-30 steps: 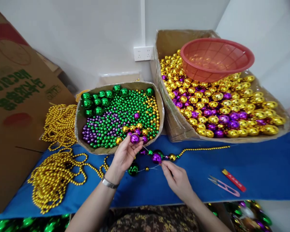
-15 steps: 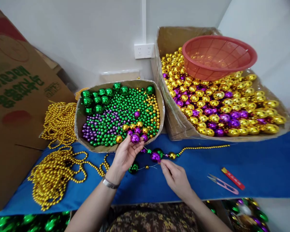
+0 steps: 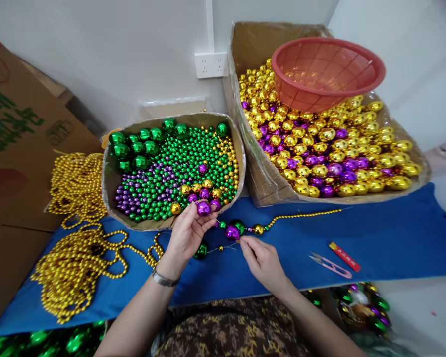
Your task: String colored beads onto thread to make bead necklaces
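Note:
My left hand (image 3: 188,235) pinches a medium purple bead (image 3: 203,208) between thumb and fingertips, just in front of the small cardboard box (image 3: 109,186) of green, purple and gold beads. My right hand (image 3: 262,260) is closed in a pinch on a thin thread or needle, next to a partly strung strand (image 3: 245,229) with purple, green and gold beads on the blue cloth (image 3: 394,238). A small gold bead chain (image 3: 305,215) trails right from that strand. A green bead (image 3: 200,250) lies under my left hand.
A large box (image 3: 252,193) of gold and purple balls holds a red plastic basket (image 3: 327,69). Heaped gold bead chains (image 3: 74,248) lie at left. Pink thread snips (image 3: 329,265) and a red tool (image 3: 344,256) rest at right. More beads sit below the table edge.
The view has shifted, so everything sits slightly lower-left and higher in frame. Both hands keep their grips; the purple bead stays pinched near the box.

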### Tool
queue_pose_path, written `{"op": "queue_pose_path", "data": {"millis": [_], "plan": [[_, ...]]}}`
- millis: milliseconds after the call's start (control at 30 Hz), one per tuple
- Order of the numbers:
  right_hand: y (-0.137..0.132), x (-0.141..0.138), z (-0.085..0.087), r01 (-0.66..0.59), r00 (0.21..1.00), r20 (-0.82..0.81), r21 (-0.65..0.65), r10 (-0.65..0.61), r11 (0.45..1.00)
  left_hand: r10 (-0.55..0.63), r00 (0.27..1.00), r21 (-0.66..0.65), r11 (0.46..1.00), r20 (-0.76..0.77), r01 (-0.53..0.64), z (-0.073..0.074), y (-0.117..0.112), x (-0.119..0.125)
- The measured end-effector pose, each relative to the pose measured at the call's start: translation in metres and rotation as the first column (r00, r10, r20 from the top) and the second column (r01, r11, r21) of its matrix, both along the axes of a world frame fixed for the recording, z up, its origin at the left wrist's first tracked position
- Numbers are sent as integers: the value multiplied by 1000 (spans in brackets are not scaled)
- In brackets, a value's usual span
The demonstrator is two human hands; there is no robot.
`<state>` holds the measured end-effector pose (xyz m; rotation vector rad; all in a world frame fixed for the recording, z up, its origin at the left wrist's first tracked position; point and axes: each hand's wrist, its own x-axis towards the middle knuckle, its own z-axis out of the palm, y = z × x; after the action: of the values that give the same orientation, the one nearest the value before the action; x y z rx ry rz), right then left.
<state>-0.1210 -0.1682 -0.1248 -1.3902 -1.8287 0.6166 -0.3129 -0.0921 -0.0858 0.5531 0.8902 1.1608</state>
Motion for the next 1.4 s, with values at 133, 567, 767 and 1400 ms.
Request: {"op": "queue_pose_path", "data": {"millis": [133, 567, 767, 1400], "plan": [[-1, 1, 1, -4, 1000, 5, 3, 4, 1000, 15, 1000, 24, 1000, -6, -15, 1, 1, -2], [-2, 8, 0, 48, 999, -13, 23, -48, 999, 451, 368, 554, 792, -813, 255, 11, 38, -56], [-3, 8, -1, 44, 999, -22, 26, -43, 999, 524, -47, 440, 758, -851, 482, 10, 46, -71], [-3, 3, -2, -11, 998, -62, 95, 17, 995, -129, 964, 195, 965, -233, 176, 19, 17, -48]]}}
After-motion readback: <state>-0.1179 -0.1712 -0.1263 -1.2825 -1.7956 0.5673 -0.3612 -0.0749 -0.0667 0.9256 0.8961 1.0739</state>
